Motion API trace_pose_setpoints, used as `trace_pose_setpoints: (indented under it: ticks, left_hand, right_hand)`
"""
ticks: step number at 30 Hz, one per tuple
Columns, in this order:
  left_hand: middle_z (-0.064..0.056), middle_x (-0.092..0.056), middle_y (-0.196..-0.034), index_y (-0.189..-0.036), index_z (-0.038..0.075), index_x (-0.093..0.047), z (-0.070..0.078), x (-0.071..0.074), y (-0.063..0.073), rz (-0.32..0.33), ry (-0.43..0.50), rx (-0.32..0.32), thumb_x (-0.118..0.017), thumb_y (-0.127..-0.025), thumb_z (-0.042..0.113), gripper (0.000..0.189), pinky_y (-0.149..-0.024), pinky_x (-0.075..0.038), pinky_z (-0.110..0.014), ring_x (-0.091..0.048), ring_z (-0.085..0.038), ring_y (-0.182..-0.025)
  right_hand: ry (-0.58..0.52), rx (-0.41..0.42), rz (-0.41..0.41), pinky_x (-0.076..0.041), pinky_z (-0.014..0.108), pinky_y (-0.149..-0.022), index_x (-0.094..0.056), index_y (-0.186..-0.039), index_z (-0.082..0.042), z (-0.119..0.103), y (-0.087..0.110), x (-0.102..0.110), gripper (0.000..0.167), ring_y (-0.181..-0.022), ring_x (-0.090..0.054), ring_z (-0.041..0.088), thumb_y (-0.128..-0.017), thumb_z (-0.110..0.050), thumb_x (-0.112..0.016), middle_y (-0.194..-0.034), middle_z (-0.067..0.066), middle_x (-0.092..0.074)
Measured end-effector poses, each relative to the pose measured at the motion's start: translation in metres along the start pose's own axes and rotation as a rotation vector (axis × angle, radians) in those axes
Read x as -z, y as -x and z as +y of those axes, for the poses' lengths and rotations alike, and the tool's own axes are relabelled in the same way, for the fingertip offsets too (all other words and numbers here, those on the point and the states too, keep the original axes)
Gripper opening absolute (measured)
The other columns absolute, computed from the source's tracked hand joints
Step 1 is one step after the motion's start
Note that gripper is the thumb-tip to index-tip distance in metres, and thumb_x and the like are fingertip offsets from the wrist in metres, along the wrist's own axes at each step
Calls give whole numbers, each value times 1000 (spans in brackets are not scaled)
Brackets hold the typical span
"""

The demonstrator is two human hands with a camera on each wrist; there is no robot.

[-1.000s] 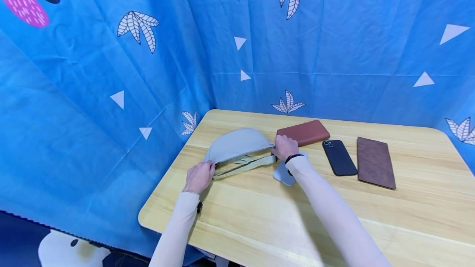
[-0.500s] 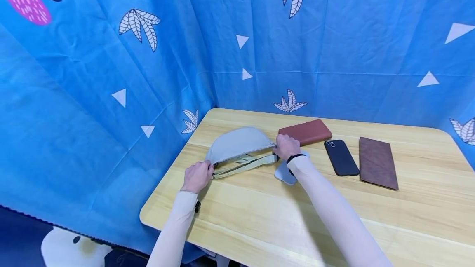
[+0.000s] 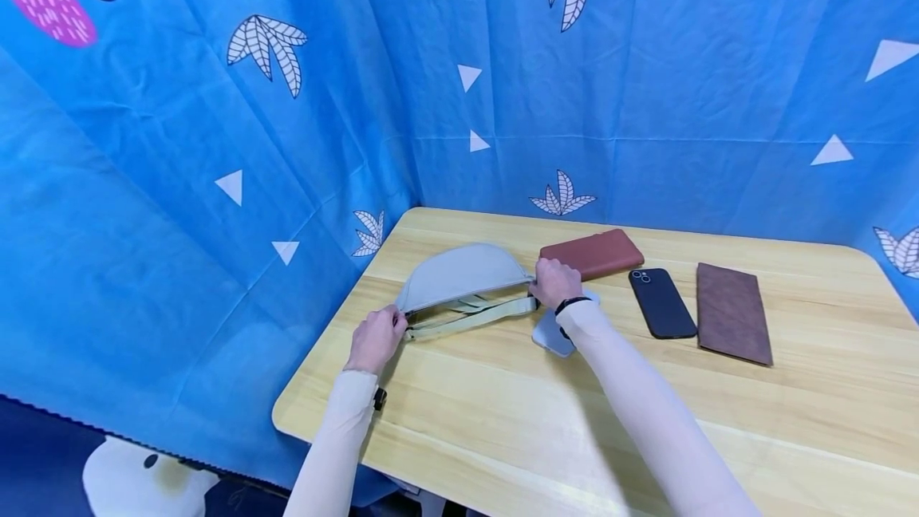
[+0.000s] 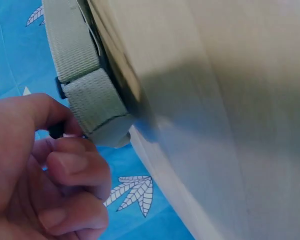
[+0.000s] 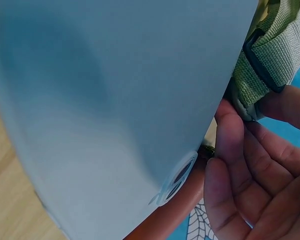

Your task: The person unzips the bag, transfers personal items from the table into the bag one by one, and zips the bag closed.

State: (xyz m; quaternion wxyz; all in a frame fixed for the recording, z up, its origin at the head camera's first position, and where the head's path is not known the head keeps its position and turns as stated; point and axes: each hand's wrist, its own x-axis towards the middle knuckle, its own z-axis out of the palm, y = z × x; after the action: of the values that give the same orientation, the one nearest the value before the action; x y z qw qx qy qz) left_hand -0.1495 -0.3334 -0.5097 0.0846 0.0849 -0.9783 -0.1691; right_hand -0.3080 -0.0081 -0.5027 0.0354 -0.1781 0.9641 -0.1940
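Note:
A pale grey waist bag [image 3: 463,274] lies on the left half of the table, its curved side away from me and its webbing strap [image 3: 477,319] looped along the near side. At the bag's left end, my left hand [image 3: 375,339] pinches a small black zipper pull [image 4: 56,130] between thumb and forefinger; the strap end sits just beside it. My right hand [image 3: 556,284] grips the bag's right end by the strap's buckle [image 5: 260,62]. Under the right wrist lies a light blue-grey phone [image 3: 551,335], partly covered by the arm; it fills much of the right wrist view.
Behind my right hand lies a reddish-brown wallet [image 3: 596,254]. A black phone [image 3: 663,304] and a dark brown leather folder [image 3: 734,314] lie farther right on the wooden table [image 3: 488,421]. Blue patterned cloth [image 3: 502,86] hangs behind and to the left.
My left hand has shifted slightly left with the zipper pull, along the bag's edge. The right hand keeps its grip on the other end. The head view has shifted a little.

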Motion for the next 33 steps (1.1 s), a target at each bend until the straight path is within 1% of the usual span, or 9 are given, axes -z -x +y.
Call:
trace_pose_setpoints:
  ticks: [6,8,11,16,23,26,28,30,33]
  left_hand:
    - [-5,-56,-70,-84,10,-60,-1,1,-1,-7,90,38,-53,-100,16,18,-54,-39,-32,-52,-20,-59]
    - [-5,-53,-69,-82,10,-58,-3,2,-2,-15,119,54,-52,-99,15,19,-53,-39,-31,-50,-19,-58]
    - [-2,-43,-65,-75,12,-51,-8,2,-3,-34,137,73,-52,-99,16,24,-51,-35,-31,-45,-18,-56]
    - [2,-35,-63,-68,16,-42,-13,2,-4,-48,124,100,-55,-97,19,32,-51,-31,-30,-41,-17,-56]
    - [3,-35,-62,-64,18,-40,-12,4,-1,-57,59,144,-58,-96,27,38,-53,-29,-32,-39,-17,-57]
    - [0,-47,-67,-71,15,-48,-11,5,1,-48,37,127,-60,-96,26,29,-54,-35,-34,-47,-19,-61]
    - [-4,-56,-78,-81,12,-57,-10,5,1,-24,25,95,-63,-95,24,19,-57,-43,-38,-55,-22,-68]
    - [-9,-63,-93,-96,8,-64,-8,4,-1,10,15,40,-66,-94,22,15,-62,-50,-43,-61,-25,-80]
    - [-13,-64,-106,-110,5,-67,2,3,-10,33,26,-58,-69,-93,21,23,-69,-54,-47,-62,-27,-89]
  right_hand:
    - [-3,0,0,-45,34,-57,-62,-78,-9,1,0,0,24,-60,-60,20,-96,-22,-72,-66,4,-59]
    - [-9,-2,4,-45,34,-57,-62,-78,-9,1,0,1,24,-60,-60,20,-96,-22,-72,-66,4,-59]
    - [-17,-9,14,-44,33,-56,-62,-77,-10,2,0,2,24,-59,-59,20,-96,-21,-72,-65,3,-58]
    - [-22,-14,17,-42,32,-55,-62,-76,-10,2,0,2,24,-58,-57,19,-96,-19,-71,-62,2,-54]
    - [-35,-8,5,-41,31,-55,-64,-75,-10,0,2,2,23,-58,-56,19,-95,-18,-70,-61,1,-53]
    - [-32,1,8,-41,31,-55,-60,-72,-11,1,3,1,27,-56,-55,19,-95,-19,-71,-59,0,-49]
    - [-33,5,5,-40,31,-54,-56,-69,-12,2,3,-1,30,-54,-53,18,-95,-19,-70,-57,-1,-44]
    - [-33,5,0,-39,31,-53,-54,-67,-14,3,3,-2,32,-54,-52,18,-94,-19,-70,-57,-3,-42]
    - [-39,1,-7,-38,31,-52,-54,-67,-14,4,1,-2,32,-53,-52,17,-95,-20,-70,-56,-3,-42]
